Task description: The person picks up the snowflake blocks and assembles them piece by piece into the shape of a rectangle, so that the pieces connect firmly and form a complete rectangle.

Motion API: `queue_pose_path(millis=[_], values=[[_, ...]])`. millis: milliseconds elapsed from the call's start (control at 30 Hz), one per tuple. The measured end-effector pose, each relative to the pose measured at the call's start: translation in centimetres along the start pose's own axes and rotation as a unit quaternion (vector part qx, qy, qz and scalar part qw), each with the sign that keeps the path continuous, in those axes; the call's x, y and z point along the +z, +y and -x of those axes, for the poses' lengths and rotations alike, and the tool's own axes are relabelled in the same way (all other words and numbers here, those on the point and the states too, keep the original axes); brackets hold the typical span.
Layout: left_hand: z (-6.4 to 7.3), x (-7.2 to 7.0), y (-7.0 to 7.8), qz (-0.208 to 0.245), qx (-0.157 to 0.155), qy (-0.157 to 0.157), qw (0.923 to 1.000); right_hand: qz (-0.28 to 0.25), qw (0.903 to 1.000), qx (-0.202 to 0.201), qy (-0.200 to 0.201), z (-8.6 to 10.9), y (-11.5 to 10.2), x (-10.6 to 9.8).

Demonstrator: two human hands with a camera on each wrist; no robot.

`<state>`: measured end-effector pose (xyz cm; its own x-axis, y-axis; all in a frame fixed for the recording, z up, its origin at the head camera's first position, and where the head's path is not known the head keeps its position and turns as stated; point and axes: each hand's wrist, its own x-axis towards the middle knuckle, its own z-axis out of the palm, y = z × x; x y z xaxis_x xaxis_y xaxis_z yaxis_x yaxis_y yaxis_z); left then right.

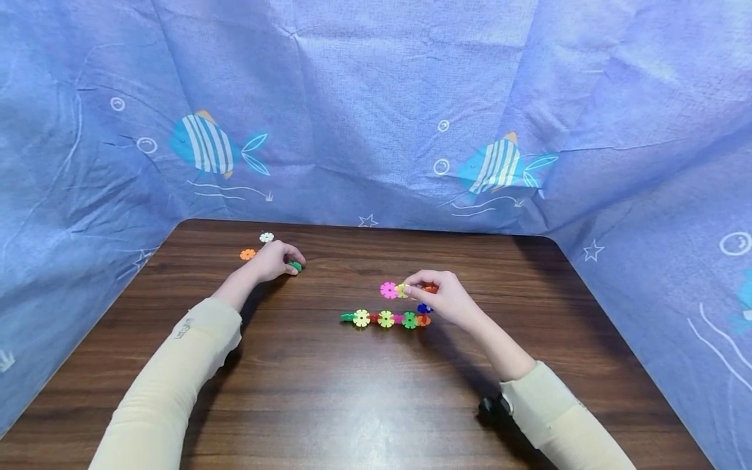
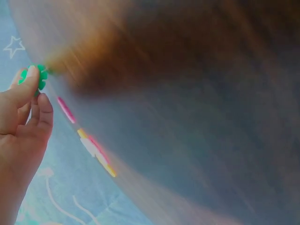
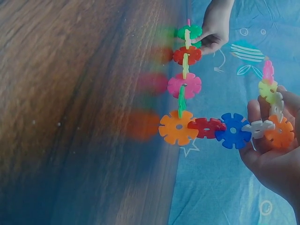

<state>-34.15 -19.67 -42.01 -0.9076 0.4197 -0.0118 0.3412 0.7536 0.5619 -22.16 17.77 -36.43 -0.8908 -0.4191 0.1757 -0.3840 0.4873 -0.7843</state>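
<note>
My left hand (image 1: 273, 261) pinches a green notched plastic disc (image 2: 43, 77) between thumb and fingers, close over the far left of the table. To the right, my right hand (image 1: 443, 297) holds one end of a chain of interlocked flower-shaped discs. From an orange corner disc (image 3: 178, 128), one row runs along the table with pink, red, green and yellow discs. The other side rises through a red and a blue disc (image 3: 233, 131) to a white one and an orange disc (image 3: 280, 132) at my fingers. Beyond them, a yellow disc and a pink disc (image 1: 388, 290) stick out leftward.
A white disc (image 1: 267, 237) and an orange disc (image 1: 248, 254) lie by my left hand near the table's far left. Blue fish-print cloth (image 1: 376, 117) hangs behind the brown wooden table (image 1: 294, 391) and along its sides. A black object (image 1: 493, 408) shows beside my right sleeve.
</note>
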Motion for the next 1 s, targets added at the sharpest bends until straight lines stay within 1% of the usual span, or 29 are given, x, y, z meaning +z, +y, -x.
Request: queue_pose_path(millis=[100, 200, 300, 433, 667, 767, 833, 1000], values=[[0.1, 0.0, 0.4, -0.003, 0.012, 0.012, 0.9999, 0.002, 1.0000, 0.003, 0.004, -0.4, 1.5, 0.2], [0.3, 0.0, 0.9, 0.008, 0.025, 0.029, 0.9992, -0.002, 1.0000, 0.000, 0.009, -0.4, 1.9, 0.2], [0.6, -0.1, 1.6, 0.021, 0.022, 0.050, 0.9983, -0.006, 0.9999, -0.007, 0.012, -0.4, 2.1, 0.2], [1.1, -0.3, 3.1, 0.026, 0.018, 0.081, 0.9962, -0.006, 0.9998, -0.012, 0.018, -0.4, 2.0, 0.3], [2.1, -0.4, 5.9, 0.054, 0.024, 0.113, 0.9918, -0.010, 0.9998, 0.003, 0.019, -0.4, 1.9, 0.4], [2.5, -0.3, 6.9, 0.067, 0.027, 0.128, 0.9892, -0.008, 0.9998, 0.006, 0.018, -0.3, 1.6, 0.3], [2.8, -0.1, 7.7, 0.074, 0.037, 0.134, 0.9876, -0.002, 0.9998, 0.006, 0.017, -0.3, 1.2, 0.3], [3.4, 0.6, 9.7, 0.094, 0.070, 0.136, 0.9837, 0.012, 0.9998, 0.003, 0.019, 0.0, -1.1, 0.2]])
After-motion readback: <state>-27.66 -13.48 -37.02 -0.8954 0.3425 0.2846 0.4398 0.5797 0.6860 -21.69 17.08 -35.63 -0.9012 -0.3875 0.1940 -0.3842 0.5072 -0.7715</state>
